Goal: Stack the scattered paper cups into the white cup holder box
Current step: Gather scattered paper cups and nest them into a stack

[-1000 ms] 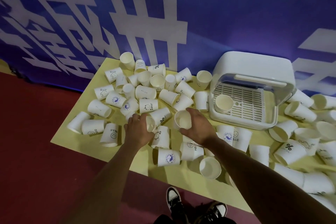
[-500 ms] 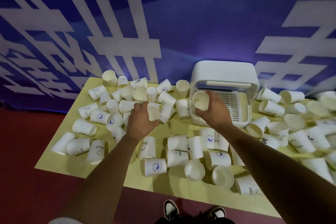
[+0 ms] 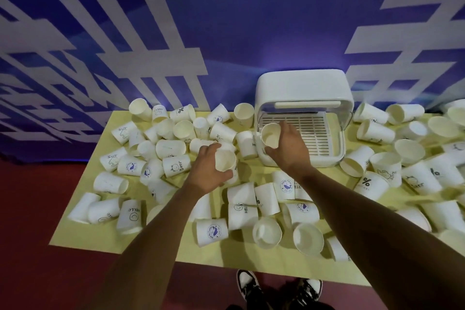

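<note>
The white cup holder box (image 3: pixel 303 88) stands open at the back of the yellow table (image 3: pixel 120 234), its slatted tray facing me. My right hand (image 3: pixel 289 148) grips a paper cup (image 3: pixel 270 135) at the tray's front left corner, mouth towards me. My left hand (image 3: pixel 207 168) holds another paper cup (image 3: pixel 225 160) above the table, left of the box. Several white paper cups lie scattered on their sides or stand upright all around.
A blue wall with white lettering (image 3: pixel 151 33) rises right behind the table. Red floor (image 3: pixel 30 246) lies left and in front. My black and white shoes (image 3: pixel 251 284) show below the table's front edge. Cups crowd the right end (image 3: pixel 415 158).
My right hand has carried its cup from the table's middle to the box tray's front left corner. My left hand lifted its cup and followed rightwards.
</note>
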A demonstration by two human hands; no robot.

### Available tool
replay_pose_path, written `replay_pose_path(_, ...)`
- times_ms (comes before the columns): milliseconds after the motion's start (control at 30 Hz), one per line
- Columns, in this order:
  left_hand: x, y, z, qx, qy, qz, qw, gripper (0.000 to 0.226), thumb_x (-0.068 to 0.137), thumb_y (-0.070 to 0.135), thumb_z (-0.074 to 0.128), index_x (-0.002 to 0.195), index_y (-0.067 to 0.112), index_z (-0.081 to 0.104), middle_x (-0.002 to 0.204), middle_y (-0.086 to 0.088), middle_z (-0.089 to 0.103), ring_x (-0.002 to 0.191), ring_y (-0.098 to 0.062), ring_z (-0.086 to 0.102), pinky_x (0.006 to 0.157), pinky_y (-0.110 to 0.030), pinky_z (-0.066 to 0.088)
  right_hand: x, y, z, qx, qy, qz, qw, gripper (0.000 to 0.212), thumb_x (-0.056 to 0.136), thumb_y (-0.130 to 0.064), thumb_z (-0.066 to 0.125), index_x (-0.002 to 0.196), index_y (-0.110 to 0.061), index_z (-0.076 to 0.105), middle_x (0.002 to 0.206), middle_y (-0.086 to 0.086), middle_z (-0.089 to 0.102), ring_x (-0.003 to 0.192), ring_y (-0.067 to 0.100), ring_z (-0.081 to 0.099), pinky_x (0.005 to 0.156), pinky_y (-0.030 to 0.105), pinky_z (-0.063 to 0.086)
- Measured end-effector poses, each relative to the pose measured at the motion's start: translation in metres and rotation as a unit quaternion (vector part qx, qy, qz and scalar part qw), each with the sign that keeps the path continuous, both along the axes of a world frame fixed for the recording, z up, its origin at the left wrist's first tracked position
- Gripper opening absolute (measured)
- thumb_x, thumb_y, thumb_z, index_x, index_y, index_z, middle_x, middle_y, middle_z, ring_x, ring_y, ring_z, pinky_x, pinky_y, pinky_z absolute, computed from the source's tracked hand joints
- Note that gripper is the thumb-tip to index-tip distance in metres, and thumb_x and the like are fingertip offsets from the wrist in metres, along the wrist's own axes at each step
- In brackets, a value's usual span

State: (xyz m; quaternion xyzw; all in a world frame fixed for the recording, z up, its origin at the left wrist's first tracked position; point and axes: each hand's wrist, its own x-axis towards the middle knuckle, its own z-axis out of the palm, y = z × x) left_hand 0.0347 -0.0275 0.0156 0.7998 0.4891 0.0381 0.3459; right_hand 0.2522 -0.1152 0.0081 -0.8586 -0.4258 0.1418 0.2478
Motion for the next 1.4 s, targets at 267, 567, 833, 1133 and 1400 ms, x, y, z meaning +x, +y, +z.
replay_pose_path(267, 0.007, 0.010, 0.001, -0.016, -0.035, 0.056, 0.998, 0.079, 0.074, 0.026, 0.081, 0.143, 0.020, 0.043, 0.131, -0.005, 0.043, 0.122, -0.022, 0.049, 0.099, -0.029, 0.039, -0.002, 0.007, -0.002, -0.013, -0.011, 0.006, 1.000, 0.066, 0.079, -0.031, 0.077, 0.133, -0.009, 0.046, 0.128, 0.012, 0.053, 0.117, 0.028, 0.052, 0.098, 0.037, 0.046)
replay_pose_path(567, 0.041, 0.013, 0.010, -0.066, -0.132, 0.105, 0.983, 0.072, 0.079, 0.032, 0.080, 0.140, 0.023, 0.044, 0.132, -0.002, 0.051, 0.121, -0.019, 0.052, 0.103, -0.039, 0.047, -0.005, -0.003, 0.004, -0.007, 0.114, 0.141, 0.983, 0.063, 0.078, -0.035, 0.078, 0.134, -0.016, 0.057, 0.130, 0.002, 0.061, 0.115, 0.019, 0.058, 0.094, 0.031, 0.048)
replay_pose_path(833, 0.076, 0.005, 0.020, -0.089, -0.162, 0.070, 0.980, 0.080, 0.070, 0.043, 0.082, 0.139, 0.027, 0.045, 0.124, 0.004, 0.059, 0.108, -0.017, 0.062, 0.096, -0.040, 0.054, -0.001, -0.014, 0.008, 0.058, 0.164, 0.123, 0.977, 0.072, 0.070, -0.042, 0.086, 0.133, -0.023, 0.055, 0.118, -0.007, 0.064, 0.102, 0.013, 0.060, 0.086, 0.028, 0.050)
replay_pose_path(1133, 0.069, -0.004, 0.013, -0.082, -0.127, 0.028, 0.988, 0.081, 0.074, 0.040, 0.084, 0.141, 0.026, 0.042, 0.126, 0.006, 0.055, 0.110, -0.014, 0.059, 0.090, -0.032, 0.053, 0.015, -0.020, 0.006, 0.069, 0.153, 0.063, 0.984, 0.071, 0.072, -0.038, 0.084, 0.133, -0.019, 0.053, 0.118, -0.002, 0.064, 0.100, 0.015, 0.058, 0.080, 0.026, 0.048)
replay_pose_path(1400, 0.043, -0.007, -0.005, -0.096, -0.078, 0.037, 0.992, 0.075, 0.079, 0.027, 0.082, 0.142, 0.020, 0.043, 0.129, -0.001, 0.051, 0.114, -0.020, 0.057, 0.091, -0.031, 0.051, 0.025, -0.005, 0.005, 0.092, 0.164, -0.003, 0.982, 0.069, 0.073, -0.026, 0.083, 0.132, -0.020, 0.046, 0.121, 0.001, 0.062, 0.107, 0.020, 0.059, 0.088, 0.037, 0.053)
